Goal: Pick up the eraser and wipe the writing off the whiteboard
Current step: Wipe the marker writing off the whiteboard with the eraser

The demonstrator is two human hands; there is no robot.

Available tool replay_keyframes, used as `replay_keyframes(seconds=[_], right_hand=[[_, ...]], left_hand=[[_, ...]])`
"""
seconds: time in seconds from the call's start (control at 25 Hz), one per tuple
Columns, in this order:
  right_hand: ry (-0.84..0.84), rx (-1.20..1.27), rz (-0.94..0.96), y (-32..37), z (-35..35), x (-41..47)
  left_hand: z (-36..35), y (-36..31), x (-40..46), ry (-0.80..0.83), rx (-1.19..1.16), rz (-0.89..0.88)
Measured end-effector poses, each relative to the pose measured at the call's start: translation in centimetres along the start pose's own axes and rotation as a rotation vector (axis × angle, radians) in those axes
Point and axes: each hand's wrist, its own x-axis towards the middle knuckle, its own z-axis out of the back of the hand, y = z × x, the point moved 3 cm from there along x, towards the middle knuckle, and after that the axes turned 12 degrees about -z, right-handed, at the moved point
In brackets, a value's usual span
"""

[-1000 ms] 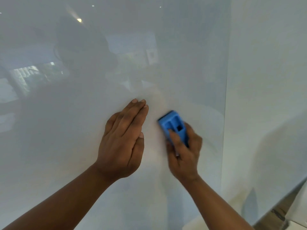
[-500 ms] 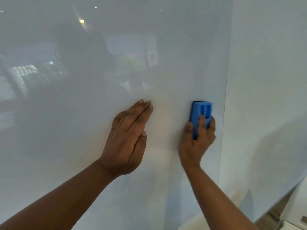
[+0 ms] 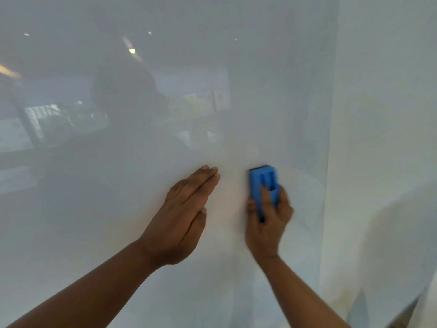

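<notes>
A glossy whiteboard (image 3: 142,209) fills most of the view and shows only faint reflections; I see no writing on it. My right hand (image 3: 268,223) grips a blue eraser (image 3: 261,183) and presses it flat against the board, a little right of centre. The hand and eraser are slightly blurred. My left hand (image 3: 182,216) rests flat on the board just left of the eraser, fingers together and pointing up to the right, holding nothing.
The board's right edge (image 3: 327,162) runs vertically close to the eraser. Beyond it lies a plain white wall (image 3: 383,138). A strip of floor shows at the bottom right corner (image 3: 406,316).
The eraser went right and up toward the board's edge, then came back left and down. My left hand stayed flat on the board. The camera view shifted slightly.
</notes>
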Motion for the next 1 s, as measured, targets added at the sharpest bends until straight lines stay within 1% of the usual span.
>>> replay_keyframes(seconds=[0.08, 0.12, 0.16, 0.24, 0.28, 0.32, 0.4, 0.44, 0.48, 0.52, 0.56, 0.6, 0.64, 0.68, 0.72, 0.76, 0.84, 0.88, 0.92, 0.96, 1.0], right_hand=[[-0.157, 0.023, -0.268, -0.9, 0.2, 2.3], [-0.185, 0.034, -0.323, 0.3, -0.4, 2.0], [-0.151, 0.021, -0.291, 2.4, -1.2, 0.8], [-0.043, -0.003, -0.064, 6.6, -2.1, -1.7], [-0.028, 0.010, -0.006, 7.3, -2.4, -1.3], [-0.053, 0.024, 0.000, 7.5, -2.1, 0.5], [-0.202, 0.080, -0.117, 10.7, -2.7, 4.2], [-0.227, 0.118, -0.161, 13.5, -3.7, 4.7], [-0.216, 0.129, -0.104, 17.1, -4.9, 3.7], [-0.162, 0.113, 0.038, 21.3, -6.1, 1.1], [-0.095, 0.087, 0.226, 24.6, -6.9, -2.3], [-0.014, 0.073, 0.397, 26.6, -7.4, -5.7], [0.050, 0.065, 0.523, 26.5, -7.4, -7.9], [0.086, 0.054, 0.602, 25.7, -7.1, -8.3], [0.075, 0.042, 0.610, 24.6, -6.4, -7.3], [0.026, 0.030, 0.537, 23.9, -6.1, -5.3], [-0.122, 0.052, 0.299, 24.8, -6.5, -0.5], [-0.186, 0.080, 0.198, 27.1, -7.5, 1.7], [-0.223, 0.098, 0.147, 30.4, -8.5, 3.1], [-0.216, 0.112, 0.148, 34.0, -9.6, 3.6], [-0.178, 0.114, 0.199, 37.2, -10.6, 3.2]], left_hand=[[2.6, 0.9, -1.7, -0.020, 0.011, 0.006], [3.8, 1.3, -2.5, -0.032, 0.019, 0.005], [5.0, 1.5, -3.1, -0.043, 0.029, 0.003], [7.2, 2.1, -3.8, -0.073, 0.044, 0.003], [8.5, 2.5, -4.1, -0.097, 0.052, 0.002], [9.6, 2.9, -4.4, -0.121, 0.050, 0.012], [12.9, 3.9, -5.7, -0.187, 0.069, 0.026], [14.1, 4.4, -6.2, -0.220, 0.074, 0.032], [15.0, 4.8, -6.6, -0.245, 0.081, 0.036], [15.9, 5.1, -7.1, -0.264, 0.090, 0.044], [16.6, 5.5, -7.6, -0.286, 0.106, 0.053], [17.5, 5.9, -8.2, -0.305, 0.123, 0.053], [18.4, 6.3, -8.8, -0.313, 0.134, 0.055], [19.4, 6.7, -9.7, -0.316, 0.151, 0.059], [20.2, 7.0, -10.5, -0.318, 0.168, 0.061], [21.0, 7.1, -11.2, -0.327, 0.179, 0.057], [22.0, 7.1, -11.8, -0.340, 0.189, 0.029], [22.3, 7.1, -11.9, -0.344, 0.185, 0.012], [22.5, 7.0, -11.8, -0.354, 0.180, -0.002], [22.7, 7.1, -11.6, -0.369, 0.172, -0.011], [23.1, 7.2, -11.1, -0.389, 0.162, -0.017]])
